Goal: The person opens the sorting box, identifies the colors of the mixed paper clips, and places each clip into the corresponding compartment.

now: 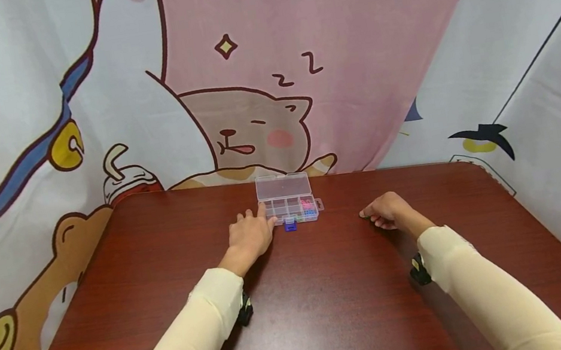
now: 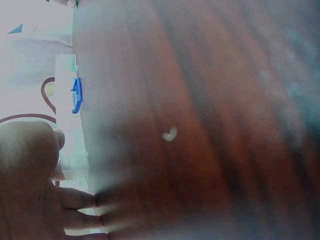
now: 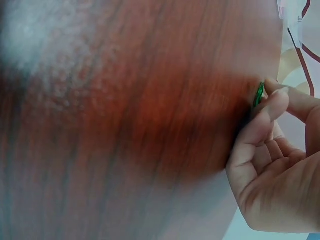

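A clear plastic compartment box (image 1: 287, 210) stands at the back of the table, its lid (image 1: 283, 186) raised and a blue latch (image 1: 290, 225) at its front. My left hand (image 1: 250, 237) rests at the box's left end, thumb and index finger touching it. The other left fingers (image 2: 82, 219) lie spread and straight on the table. To the right of the box, my right hand (image 1: 386, 212) pinches a small thin green piece (image 3: 258, 95), perhaps a paper clip, between thumb and index finger, close above the tabletop. Its remaining fingers are curled.
Small pink pieces (image 1: 307, 203) and blue pieces (image 1: 310, 213) lie in the box's right compartments. A clear tab (image 1: 320, 204) sticks out on its right. The brown wooden table (image 1: 332, 300) ends behind the box at a printed cartoon curtain (image 1: 351, 67).
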### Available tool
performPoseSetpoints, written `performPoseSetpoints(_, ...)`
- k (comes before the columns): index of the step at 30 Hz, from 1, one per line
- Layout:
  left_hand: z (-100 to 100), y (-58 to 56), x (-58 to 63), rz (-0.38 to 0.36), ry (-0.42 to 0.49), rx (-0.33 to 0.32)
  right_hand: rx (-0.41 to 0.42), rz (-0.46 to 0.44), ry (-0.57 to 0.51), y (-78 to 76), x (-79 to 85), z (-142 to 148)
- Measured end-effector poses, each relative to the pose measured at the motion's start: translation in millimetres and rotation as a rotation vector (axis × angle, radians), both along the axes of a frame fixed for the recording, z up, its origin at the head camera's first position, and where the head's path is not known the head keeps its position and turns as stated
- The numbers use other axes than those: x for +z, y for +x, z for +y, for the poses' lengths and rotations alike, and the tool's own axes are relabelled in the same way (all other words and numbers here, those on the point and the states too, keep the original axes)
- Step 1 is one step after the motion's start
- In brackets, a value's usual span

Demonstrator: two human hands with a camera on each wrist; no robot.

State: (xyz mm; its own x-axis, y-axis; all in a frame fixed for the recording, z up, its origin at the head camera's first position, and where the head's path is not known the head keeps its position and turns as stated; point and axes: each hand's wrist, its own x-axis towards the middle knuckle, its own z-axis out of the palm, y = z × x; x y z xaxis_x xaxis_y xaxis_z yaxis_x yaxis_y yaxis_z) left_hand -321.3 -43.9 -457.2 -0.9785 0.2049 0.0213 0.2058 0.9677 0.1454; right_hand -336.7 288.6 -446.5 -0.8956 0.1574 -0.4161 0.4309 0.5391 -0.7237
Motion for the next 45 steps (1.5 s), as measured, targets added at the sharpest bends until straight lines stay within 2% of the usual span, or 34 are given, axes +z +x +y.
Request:
performPoseSetpoints(10, -0.9, 1.6, 1.4, -0.002, -0.003, 0.006, 0.059, 0.054, 0.059, 4.3, 0.5, -3.8)
performPoseSetpoints(18, -1.7, 3.6, 3.3, 0.005, 0.019, 0.014, 0.128, 0.128, 0.167, 0.6, -1.3, -5.8)
performPoseSetpoints(26, -1.2, 2.6, 1.6, 0.010, 0.006, 0.008, 0.124, 0.074, 0.180, -2.2, -1.0, -6.0)
performPoseSetpoints(30, -0.5, 2.2, 0.2, 0.013, -0.003, 0.004, 0.071, 0.017, 0.069, -3.3, 3.4, -6.8)
performPoseSetpoints(34, -0.5, 1.9, 0.0, 0.024, -0.004, 0.002, 0.016, -0.041, -0.132, -5.7, 13.0, -11.1)
performPoseSetpoints(40, 0.5, 1.3, 0.2, 0.016, 0.006, 0.013, 0.002, -0.090, -0.405, -14.0, 26.3, -27.2)
performPoseSetpoints(45, -0.7, 1.9, 1.6, 0.009, 0.017, 0.009, -0.021, -0.121, -0.524, -21.9, 29.9, -53.2)
